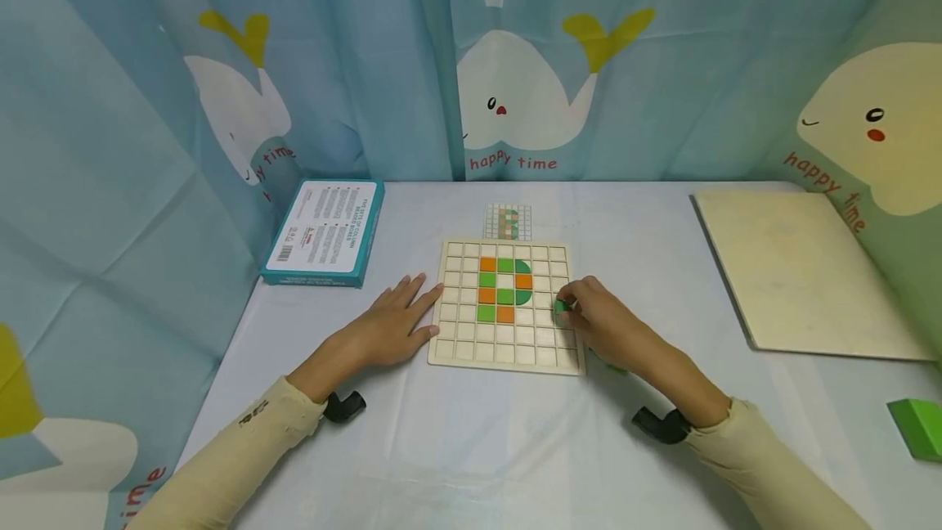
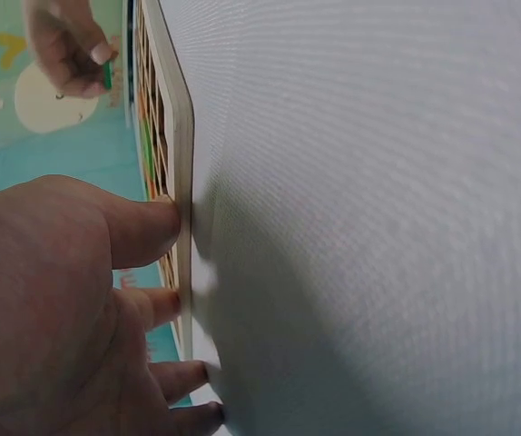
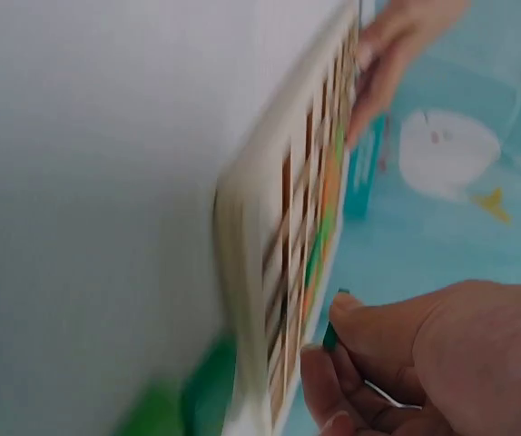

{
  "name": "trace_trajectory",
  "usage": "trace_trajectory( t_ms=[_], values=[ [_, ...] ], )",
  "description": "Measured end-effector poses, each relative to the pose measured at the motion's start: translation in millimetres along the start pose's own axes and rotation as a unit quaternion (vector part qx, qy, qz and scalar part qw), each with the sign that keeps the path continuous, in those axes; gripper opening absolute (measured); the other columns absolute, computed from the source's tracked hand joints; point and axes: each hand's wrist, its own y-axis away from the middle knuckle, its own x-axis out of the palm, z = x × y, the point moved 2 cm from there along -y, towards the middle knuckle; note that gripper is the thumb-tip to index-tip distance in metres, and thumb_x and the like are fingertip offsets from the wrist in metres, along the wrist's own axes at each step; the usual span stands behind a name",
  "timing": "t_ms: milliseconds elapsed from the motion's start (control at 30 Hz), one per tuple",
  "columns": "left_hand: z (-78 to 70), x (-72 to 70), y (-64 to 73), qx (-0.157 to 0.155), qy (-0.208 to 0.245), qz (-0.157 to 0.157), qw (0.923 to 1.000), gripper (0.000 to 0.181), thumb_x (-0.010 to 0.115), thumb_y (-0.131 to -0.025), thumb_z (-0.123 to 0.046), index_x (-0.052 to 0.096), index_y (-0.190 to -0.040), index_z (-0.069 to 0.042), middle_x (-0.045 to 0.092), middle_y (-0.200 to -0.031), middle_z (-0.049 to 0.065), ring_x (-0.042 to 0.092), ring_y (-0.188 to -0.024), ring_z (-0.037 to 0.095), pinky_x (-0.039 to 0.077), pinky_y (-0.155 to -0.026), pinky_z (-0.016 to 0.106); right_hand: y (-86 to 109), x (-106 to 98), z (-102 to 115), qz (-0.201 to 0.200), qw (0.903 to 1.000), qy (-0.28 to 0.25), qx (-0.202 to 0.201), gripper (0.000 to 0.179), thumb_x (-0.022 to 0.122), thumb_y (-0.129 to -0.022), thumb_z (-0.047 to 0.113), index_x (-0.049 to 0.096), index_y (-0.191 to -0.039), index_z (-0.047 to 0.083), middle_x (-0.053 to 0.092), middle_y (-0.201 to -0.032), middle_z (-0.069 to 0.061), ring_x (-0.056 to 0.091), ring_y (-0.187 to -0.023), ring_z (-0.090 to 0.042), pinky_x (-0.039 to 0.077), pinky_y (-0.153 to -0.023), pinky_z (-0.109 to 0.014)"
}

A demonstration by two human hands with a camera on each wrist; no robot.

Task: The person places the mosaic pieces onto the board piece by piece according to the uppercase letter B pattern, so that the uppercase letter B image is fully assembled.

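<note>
A wooden grid board (image 1: 456,350) lies flat on the table, with orange and green tiles (image 1: 504,285) set in its middle cells. My left hand (image 1: 397,324) rests flat on the table, its straight fingers (image 2: 142,232) touching the board's left edge (image 2: 183,163). My right hand (image 1: 599,319) hovers over the board's right side and pinches a small green tile (image 1: 562,308) between thumb and fingers. The right wrist view shows that green tile (image 3: 331,334) at my fingertips, close to the board (image 3: 242,263). The left wrist view shows my right hand (image 2: 70,50) with the green tile (image 2: 107,74) beyond the board.
A teal box (image 1: 324,234) lies at the back left. A small pattern card (image 1: 508,222) sits just behind the board. A large plain wooden panel (image 1: 802,268) lies at the right. A green block (image 1: 920,425) sits near the right edge. More green pieces (image 3: 197,400) lie by the board's near corner.
</note>
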Motion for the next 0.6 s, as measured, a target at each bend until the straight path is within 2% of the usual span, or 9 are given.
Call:
trace_trajectory(
  t_ms=[133, 267, 400, 600],
  values=[
    [0.4, 1.4, -0.4, -0.001, 0.003, 0.002, 1.0000, 0.070, 0.044, -0.111, -0.049, 0.018, -0.171, -0.023, 0.007, -0.178, 0.014, 0.004, -0.164, 0.038, 0.012, -0.131, 0.059, -13.3, 18, 16, 0.002, 0.9991, 0.024, -0.034, 0.019, 0.068, -0.101, 0.001, 0.061, -0.118, -0.004, 0.060, -0.112, -0.016, 0.065, -0.103, -0.030, 0.059, -0.088, -0.042],
    [0.3, 1.4, -0.2, -0.001, 0.006, 0.000, 1.0000, 0.070, 0.044, -0.111, -0.049, 0.018, -0.171, -0.023, 0.007, -0.178, 0.014, 0.004, -0.164, 0.038, 0.012, -0.131, 0.058, -21.5, 30, 26, 0.010, 0.9993, 0.027, -0.025, 0.020, 0.069, -0.100, 0.000, 0.063, -0.119, -0.005, 0.062, -0.110, -0.016, 0.064, -0.098, -0.028, 0.059, -0.084, -0.040],
    [-0.2, 0.4, 0.4, 0.001, 0.009, -0.003, 1.0000, 0.070, 0.045, -0.111, -0.048, 0.019, -0.171, -0.022, 0.008, -0.178, 0.014, 0.004, -0.164, 0.038, 0.011, -0.131, 0.058, -23.9, 37, 32, 0.009, 0.9994, 0.031, -0.014, 0.022, 0.071, -0.099, 0.001, 0.067, -0.120, -0.005, 0.064, -0.110, -0.015, 0.064, -0.097, -0.026, 0.059, -0.084, -0.039],
    [-0.2, -0.4, 0.5, -0.001, 0.007, -0.004, 1.0000, 0.070, 0.046, -0.111, -0.048, 0.020, -0.171, -0.022, 0.008, -0.178, 0.014, 0.005, -0.164, 0.038, 0.011, -0.131, 0.058, -25.2, 39, 33, -0.022, 0.9985, 0.031, -0.041, 0.017, 0.074, -0.096, -0.002, 0.068, -0.112, -0.001, 0.066, -0.102, -0.013, 0.064, -0.091, -0.024, 0.058, -0.077, -0.036]
  ],
)
